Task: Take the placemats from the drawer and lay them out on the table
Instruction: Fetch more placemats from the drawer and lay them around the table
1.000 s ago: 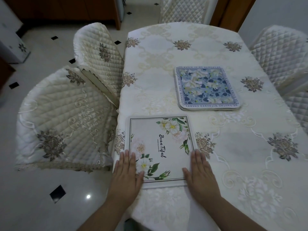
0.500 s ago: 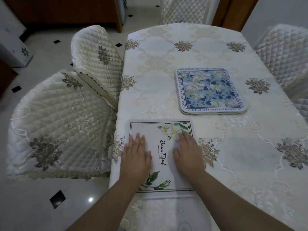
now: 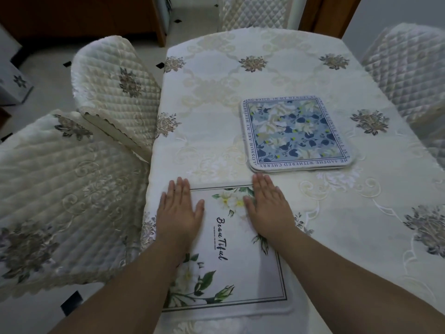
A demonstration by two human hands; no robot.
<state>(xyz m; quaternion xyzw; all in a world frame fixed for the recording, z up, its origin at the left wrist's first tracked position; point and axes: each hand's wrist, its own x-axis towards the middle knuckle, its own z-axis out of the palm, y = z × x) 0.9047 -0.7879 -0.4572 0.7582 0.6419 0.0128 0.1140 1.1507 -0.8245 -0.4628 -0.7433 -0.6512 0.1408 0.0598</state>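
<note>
A white placemat [image 3: 228, 268] with green leaves and the word "Beau Tiful" lies flat at the near left edge of the table [image 3: 349, 237]. My left hand [image 3: 179, 210] presses flat on its far left corner, fingers straight. My right hand [image 3: 268, 204] lies flat on its far right corner, fingertips just past the mat's far edge. Beyond it a small stack of blue floral placemats [image 3: 295, 133] rests in the middle of the table. The drawer is out of view.
The table wears a cream embroidered cloth. Quilted chairs stand close on the left [image 3: 60, 201] [image 3: 115, 85], at the far end [image 3: 252, 10] and on the right [image 3: 409, 68]. A white tiled floor [image 3: 43, 61] with black insets lies to the left.
Both hands have slid from the mat's near corners across it to its far corners, staying flat. The view has come closer to the table.
</note>
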